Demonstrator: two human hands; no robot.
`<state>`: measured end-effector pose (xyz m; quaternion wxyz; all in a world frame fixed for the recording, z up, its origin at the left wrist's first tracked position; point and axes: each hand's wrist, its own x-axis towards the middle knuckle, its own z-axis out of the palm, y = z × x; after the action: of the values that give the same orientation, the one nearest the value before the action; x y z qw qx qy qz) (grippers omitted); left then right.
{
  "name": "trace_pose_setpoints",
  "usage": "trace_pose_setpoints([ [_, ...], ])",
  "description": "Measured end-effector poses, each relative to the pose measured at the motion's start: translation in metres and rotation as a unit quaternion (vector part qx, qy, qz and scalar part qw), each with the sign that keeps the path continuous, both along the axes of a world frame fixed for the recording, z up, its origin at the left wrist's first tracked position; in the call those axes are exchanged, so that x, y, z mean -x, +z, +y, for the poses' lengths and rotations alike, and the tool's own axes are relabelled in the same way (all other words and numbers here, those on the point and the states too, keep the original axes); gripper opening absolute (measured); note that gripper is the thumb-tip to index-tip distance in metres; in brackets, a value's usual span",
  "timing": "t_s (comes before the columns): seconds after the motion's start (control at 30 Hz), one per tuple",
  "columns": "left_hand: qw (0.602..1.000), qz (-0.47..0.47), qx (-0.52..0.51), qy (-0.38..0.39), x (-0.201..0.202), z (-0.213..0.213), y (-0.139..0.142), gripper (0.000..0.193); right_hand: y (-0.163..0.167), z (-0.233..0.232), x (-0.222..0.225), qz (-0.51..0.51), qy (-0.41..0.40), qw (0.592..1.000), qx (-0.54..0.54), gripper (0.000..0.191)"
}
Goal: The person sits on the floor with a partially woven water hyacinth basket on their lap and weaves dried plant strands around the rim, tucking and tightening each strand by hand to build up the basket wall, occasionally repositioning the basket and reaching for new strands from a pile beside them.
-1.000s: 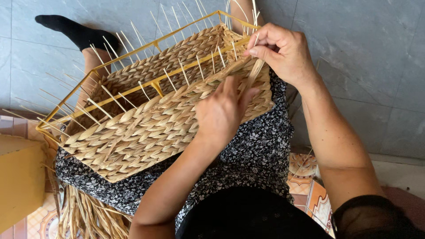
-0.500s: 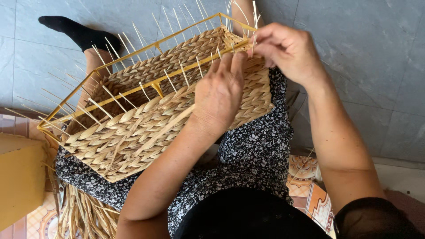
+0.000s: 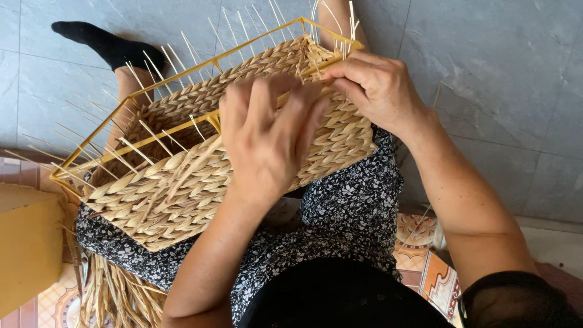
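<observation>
Straw-coloured braided fibre covers the side of a rectangular woven basket (image 3: 182, 182) that lies tilted across the person's lap, on a dark dress with a small white flower print (image 3: 340, 225). The basket is built on a yellow metal wire frame (image 3: 182, 126), whose upper bar runs diagonally from the lower left to the far corner at the top. Thin pale upright stakes (image 3: 136, 130) stick out along the unfinished edge, and a bunch of them rises at the far corner (image 3: 340, 24).

The left hand (image 3: 267, 140) lies over the middle of the woven side, fingers spread and bent, fingertips reaching the top edge near the frame bar; its grip is loose and wide, and whether it pinches a strand cannot be told. The right hand (image 3: 376, 88) sits at the far corner, its grip narrow, fingers closed on a fibre strand (image 3: 325, 65) right at the frame bar. The 2 hands almost touch.

A foot in a black sock (image 3: 106, 44) rests on the grey tiled floor (image 3: 486, 91) beyond the basket. Loose dried fibre (image 3: 115, 297) hangs in a bundle below the lap, beside a yellow box (image 3: 27, 243) at the left.
</observation>
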<state>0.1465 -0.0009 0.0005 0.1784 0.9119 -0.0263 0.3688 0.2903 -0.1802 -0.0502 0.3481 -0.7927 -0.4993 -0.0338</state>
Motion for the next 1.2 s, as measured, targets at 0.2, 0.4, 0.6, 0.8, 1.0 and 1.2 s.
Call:
trace_pose_setpoints([
  [0.2,0.993,0.102,0.054,0.002,0.006,-0.026,-0.018,0.023,-0.002,-0.001,0.000,0.019,-0.010,1.000,-0.016,0.018],
  [0.4,0.970,0.211,0.116,0.031,-0.031,-0.030,-0.056,0.016,-0.005,-0.002,-0.001,0.068,-0.004,0.996,-0.048,0.018],
  [0.6,0.979,0.123,0.160,0.011,-0.030,-0.025,-0.057,0.015,0.000,-0.007,-0.002,0.213,-0.008,0.976,-0.047,0.015],
  [0.8,0.993,0.100,0.056,-0.013,-0.014,-0.036,-0.054,0.026,-0.002,-0.004,-0.005,0.174,-0.008,0.984,-0.031,0.013],
  [1.0,0.987,0.134,0.042,0.082,0.011,-0.025,-0.042,0.044,-0.002,-0.001,-0.001,0.050,0.022,0.998,-0.005,0.019],
  [1.2,0.959,0.242,0.046,0.138,0.024,-0.001,-0.037,0.023,-0.003,-0.001,0.001,0.218,0.036,0.973,-0.070,0.011],
])
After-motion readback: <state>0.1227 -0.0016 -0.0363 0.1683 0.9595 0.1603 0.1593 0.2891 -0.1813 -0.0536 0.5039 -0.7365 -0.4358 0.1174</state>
